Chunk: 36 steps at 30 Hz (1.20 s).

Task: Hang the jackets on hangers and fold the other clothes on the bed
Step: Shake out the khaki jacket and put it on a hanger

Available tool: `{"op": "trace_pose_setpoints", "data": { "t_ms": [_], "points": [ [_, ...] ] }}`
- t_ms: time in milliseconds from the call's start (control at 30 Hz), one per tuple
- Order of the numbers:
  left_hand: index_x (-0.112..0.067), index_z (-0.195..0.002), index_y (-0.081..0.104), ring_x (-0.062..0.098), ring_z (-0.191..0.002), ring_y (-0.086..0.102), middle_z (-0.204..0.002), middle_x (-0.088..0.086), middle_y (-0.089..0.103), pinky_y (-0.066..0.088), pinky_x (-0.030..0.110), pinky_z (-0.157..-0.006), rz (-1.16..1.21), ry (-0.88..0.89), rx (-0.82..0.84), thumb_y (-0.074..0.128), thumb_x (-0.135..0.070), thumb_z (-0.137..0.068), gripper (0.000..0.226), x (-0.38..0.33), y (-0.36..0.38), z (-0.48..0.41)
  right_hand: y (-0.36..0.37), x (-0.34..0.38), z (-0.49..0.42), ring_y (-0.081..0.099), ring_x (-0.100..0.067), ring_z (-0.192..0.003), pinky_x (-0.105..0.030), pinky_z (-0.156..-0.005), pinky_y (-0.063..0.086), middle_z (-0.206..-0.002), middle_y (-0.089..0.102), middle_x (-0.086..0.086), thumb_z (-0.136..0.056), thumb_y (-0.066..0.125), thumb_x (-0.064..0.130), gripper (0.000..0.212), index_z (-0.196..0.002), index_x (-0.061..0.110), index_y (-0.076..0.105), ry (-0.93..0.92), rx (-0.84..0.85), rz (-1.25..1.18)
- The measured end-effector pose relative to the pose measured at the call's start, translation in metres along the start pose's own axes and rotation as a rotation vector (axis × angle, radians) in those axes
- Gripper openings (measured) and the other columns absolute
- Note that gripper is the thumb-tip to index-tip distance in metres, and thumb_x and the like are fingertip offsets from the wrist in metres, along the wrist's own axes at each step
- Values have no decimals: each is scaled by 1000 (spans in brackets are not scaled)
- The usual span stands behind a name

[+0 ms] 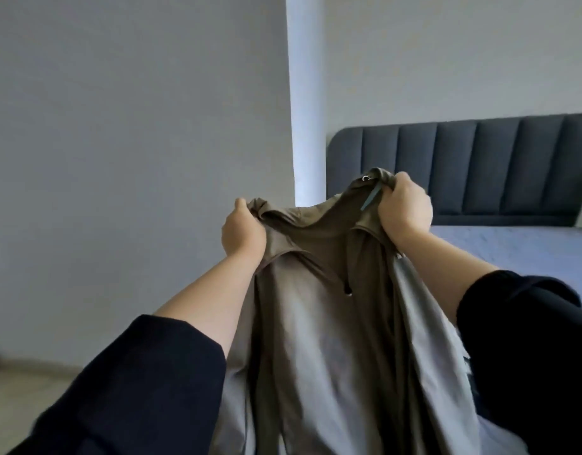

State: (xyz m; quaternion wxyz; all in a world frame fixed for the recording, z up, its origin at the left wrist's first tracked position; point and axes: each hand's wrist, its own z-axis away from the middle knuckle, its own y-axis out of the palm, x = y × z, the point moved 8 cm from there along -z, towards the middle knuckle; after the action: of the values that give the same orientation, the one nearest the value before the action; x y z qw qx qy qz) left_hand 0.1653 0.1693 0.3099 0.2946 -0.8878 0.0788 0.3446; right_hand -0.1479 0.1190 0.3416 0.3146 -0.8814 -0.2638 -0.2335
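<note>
An olive-green hooded jacket (322, 244) with a pale grey lining hangs in the air in front of me, held up at chest height. My left hand (242, 233) grips its top edge at the left of the hood. My right hand (404, 208) grips the bunched hood fabric at the right, next to a metal eyelet and a teal loop. A drawstring with a metal tip hangs down the middle. The jacket's lower part drops out of view at the bottom. No hanger is in view.
The bed (519, 251) with a light blue cover lies at the right, behind my right arm. Its dark blue padded headboard (499, 165) stands against the white wall. A grey wall fills the left, with a strip of pale floor (23, 382) below.
</note>
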Motion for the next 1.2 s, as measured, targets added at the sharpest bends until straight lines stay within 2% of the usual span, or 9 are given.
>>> {"op": "trace_pose_setpoints", "data": {
  "t_ms": [200, 433, 533, 600, 700, 867, 1000, 1067, 1200],
  "points": [
    [-13, -87, 43, 30, -80, 49, -99, 14, 62, 35, 34, -66, -128, 25, 381, 39, -9, -93, 9, 47, 137, 62, 72, -142, 65, 57, -39, -93, -35, -69, 37, -97, 63, -19, -94, 46, 20, 14, -91, 9, 53, 175, 278, 91],
    [-13, -79, 47, 32, -87, 54, -105, 15, 63, 40, 34, -71, -307, 44, 852, 41, -17, -97, 19, 107, 260, 155, 152, -271, 193, 54, -12, -75, -25, -64, 38, -74, 58, 1, -94, 57, 29, 31, -67, 14, 58, 403, 1255, 161],
    [-19, -112, 54, 29, -94, 54, -109, 8, 61, 38, 35, -71, -372, 136, 622, 44, -23, -98, 17, 109, 268, 159, 163, -307, 190, 58, -27, -102, -27, -73, 36, -99, 64, -12, -90, 58, 21, 12, -89, 9, 59, 372, 1043, 329],
    [-21, -132, 46, 28, -112, 48, -123, 6, 53, 38, 40, -87, -404, 410, 559, 47, -23, -96, 36, 100, 282, 179, 173, -316, 196, 46, -33, -123, -35, -92, 39, -130, 53, -14, -89, 55, 20, 41, -129, 11, 48, 293, 945, 418],
    [-23, -146, 31, 24, -137, 26, -147, 3, 35, 25, 46, -109, -378, 588, 749, 39, -35, -98, 50, 107, 313, 233, 204, -316, 238, 31, -27, -137, -42, -110, 29, -151, 34, -4, -94, 45, 29, 56, -147, 22, 28, 129, 1067, 423],
    [-35, -152, 1, 20, -147, -9, -161, -5, -8, 3, 51, -117, -463, 267, 1255, 22, -50, -100, 58, 186, 354, 327, 238, -337, 323, 19, -19, -144, -41, -117, 14, -157, 24, -5, -94, 34, 31, 58, -150, 18, 24, -31, 1353, 664],
    [-36, -152, 4, 22, -148, -5, -161, -5, -4, 7, 52, -116, -427, 330, 1175, 27, -52, -98, 61, 199, 361, 324, 246, -315, 290, 57, -30, -107, -35, -82, 39, -114, 63, -10, -88, 40, 33, 32, -105, 13, 59, -34, 1078, 621],
    [-35, -152, 9, 23, -147, -2, -161, -5, -1, 8, 52, -115, -393, 297, 1133, 28, -51, -98, 59, 200, 367, 315, 247, -294, 263, 59, -33, -87, -33, -64, 35, -92, 62, -11, -87, 45, 27, 19, -80, 12, 55, 0, 848, 473],
    [-32, -152, 7, 25, -147, -5, -161, -5, -4, 7, 55, -114, -395, 222, 1176, 28, -48, -99, 59, 198, 381, 322, 275, -278, 236, 50, -29, -101, -35, -79, 40, -109, 54, -11, -88, 49, 16, 20, -103, 5, 55, 71, 744, 253]
  ]
}}
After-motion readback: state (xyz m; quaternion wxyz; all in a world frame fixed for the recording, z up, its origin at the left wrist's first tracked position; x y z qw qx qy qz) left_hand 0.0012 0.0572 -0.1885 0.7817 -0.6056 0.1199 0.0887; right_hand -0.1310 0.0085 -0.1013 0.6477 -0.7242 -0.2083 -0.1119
